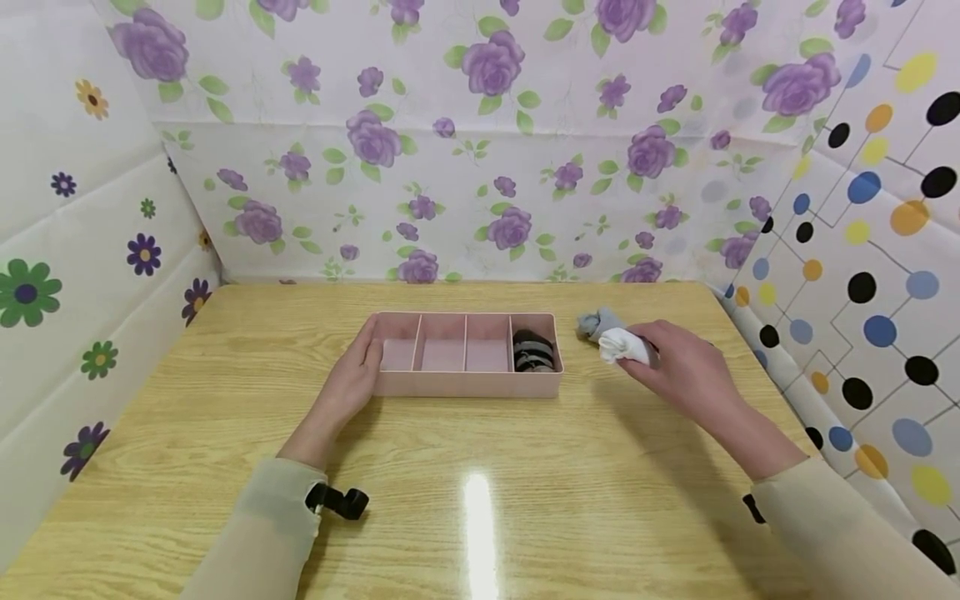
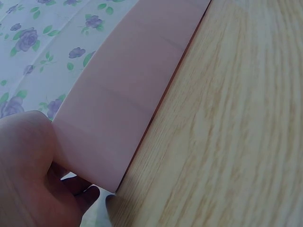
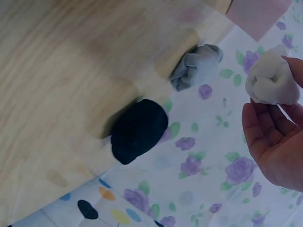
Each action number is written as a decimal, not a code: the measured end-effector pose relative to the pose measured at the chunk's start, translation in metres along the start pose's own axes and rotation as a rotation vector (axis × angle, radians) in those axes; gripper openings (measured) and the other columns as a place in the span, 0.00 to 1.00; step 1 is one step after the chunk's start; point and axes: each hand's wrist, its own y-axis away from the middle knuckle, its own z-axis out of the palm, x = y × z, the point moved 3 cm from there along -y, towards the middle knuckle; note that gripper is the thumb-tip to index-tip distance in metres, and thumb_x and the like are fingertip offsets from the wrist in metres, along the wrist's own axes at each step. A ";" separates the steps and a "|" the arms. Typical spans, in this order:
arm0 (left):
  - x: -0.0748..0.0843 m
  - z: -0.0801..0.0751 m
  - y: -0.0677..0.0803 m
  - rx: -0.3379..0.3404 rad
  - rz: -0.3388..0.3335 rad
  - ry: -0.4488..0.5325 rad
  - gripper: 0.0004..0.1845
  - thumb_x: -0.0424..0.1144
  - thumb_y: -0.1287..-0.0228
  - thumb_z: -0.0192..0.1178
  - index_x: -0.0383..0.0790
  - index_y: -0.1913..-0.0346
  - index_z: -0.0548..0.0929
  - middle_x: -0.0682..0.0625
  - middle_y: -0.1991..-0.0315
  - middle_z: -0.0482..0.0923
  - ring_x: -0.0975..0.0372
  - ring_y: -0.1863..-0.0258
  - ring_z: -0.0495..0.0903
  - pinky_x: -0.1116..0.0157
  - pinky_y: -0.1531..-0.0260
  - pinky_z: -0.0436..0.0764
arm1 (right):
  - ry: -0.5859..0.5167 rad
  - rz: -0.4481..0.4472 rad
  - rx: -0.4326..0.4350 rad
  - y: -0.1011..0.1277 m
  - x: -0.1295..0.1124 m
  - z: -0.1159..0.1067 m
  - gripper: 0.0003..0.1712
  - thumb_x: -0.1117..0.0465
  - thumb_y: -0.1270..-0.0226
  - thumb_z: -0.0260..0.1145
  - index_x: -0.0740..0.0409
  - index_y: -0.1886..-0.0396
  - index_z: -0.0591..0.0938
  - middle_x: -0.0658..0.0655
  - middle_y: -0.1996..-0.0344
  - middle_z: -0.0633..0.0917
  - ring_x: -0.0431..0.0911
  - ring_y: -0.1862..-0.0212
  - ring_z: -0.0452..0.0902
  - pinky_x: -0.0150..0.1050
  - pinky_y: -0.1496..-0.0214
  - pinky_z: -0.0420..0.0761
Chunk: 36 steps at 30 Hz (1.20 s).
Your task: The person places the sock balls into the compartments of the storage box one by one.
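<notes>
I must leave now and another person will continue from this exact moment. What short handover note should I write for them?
Left hand: holds the left end of the pink divided tray, steadying it on the wooden table.
Right hand: grips a rolled white sock, lifted just right of the tray.
Other things: a rolled grey sock lies on the table behind the white one; a rolled dark sock shows only in the right wrist view, near the grey one.
Done: the rightmost compartment already holds a dark roll.
Left: three compartments look empty; white, grey and dark socks are still outside.
</notes>
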 end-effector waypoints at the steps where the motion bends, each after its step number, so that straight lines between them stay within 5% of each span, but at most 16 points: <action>1: 0.000 0.000 0.000 0.000 -0.002 -0.003 0.34 0.47 0.06 0.33 0.40 0.08 0.43 0.36 0.10 0.45 0.41 0.12 0.46 0.43 0.13 0.47 | -0.001 -0.003 0.000 -0.002 -0.003 0.000 0.27 0.51 0.25 0.79 0.57 0.33 0.87 0.60 0.50 0.89 0.51 0.61 0.84 0.51 0.68 0.84; 28: 0.002 0.000 0.003 -0.004 -0.010 0.006 0.34 0.47 0.06 0.33 0.41 0.08 0.43 0.36 0.10 0.45 0.41 0.12 0.45 0.44 0.13 0.46 | -0.081 -0.070 -0.008 -0.061 -0.071 0.018 0.25 0.50 0.25 0.79 0.53 0.35 0.88 0.57 0.45 0.90 0.52 0.53 0.86 0.55 0.56 0.87; 36: 0.001 0.000 0.003 0.000 -0.016 0.014 0.34 0.48 0.06 0.33 0.41 0.08 0.43 0.37 0.10 0.45 0.42 0.12 0.45 0.44 0.13 0.46 | -0.071 -0.086 -0.024 -0.073 -0.087 0.025 0.23 0.47 0.26 0.79 0.51 0.37 0.89 0.55 0.48 0.90 0.50 0.57 0.84 0.52 0.59 0.86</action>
